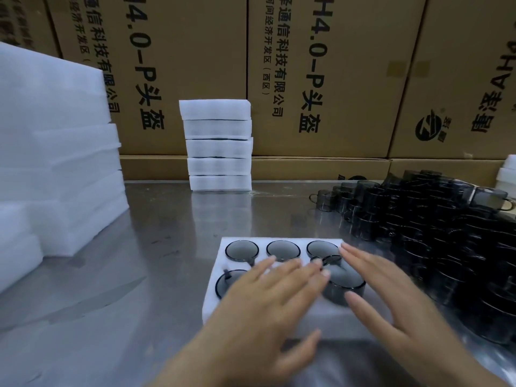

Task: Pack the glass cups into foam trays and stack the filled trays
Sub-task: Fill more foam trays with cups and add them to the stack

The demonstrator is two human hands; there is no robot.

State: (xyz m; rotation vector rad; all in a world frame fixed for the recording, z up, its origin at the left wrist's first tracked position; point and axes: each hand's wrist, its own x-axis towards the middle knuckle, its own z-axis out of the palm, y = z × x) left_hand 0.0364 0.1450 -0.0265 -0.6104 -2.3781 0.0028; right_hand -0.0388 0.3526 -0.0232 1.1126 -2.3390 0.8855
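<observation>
Now | left hand [268, 289] flat on tray [220, 296], steadying | right hand [391, 291] spread beside unseated cup [344, 286], likely seating it

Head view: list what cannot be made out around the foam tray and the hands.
- Foam tray, head view: the left hand covers its near middle pocket, so whether that holds a cup cannot be told.
- Near-right cup: motion-blurred between both hands; seated or not is unclear.
- Right hand: blurred; contact with that cup is uncertain.
- Stacked trays: side-on, contents hidden by the foam.
- Loose cups: too dense to count, cut off at the right edge.
</observation>
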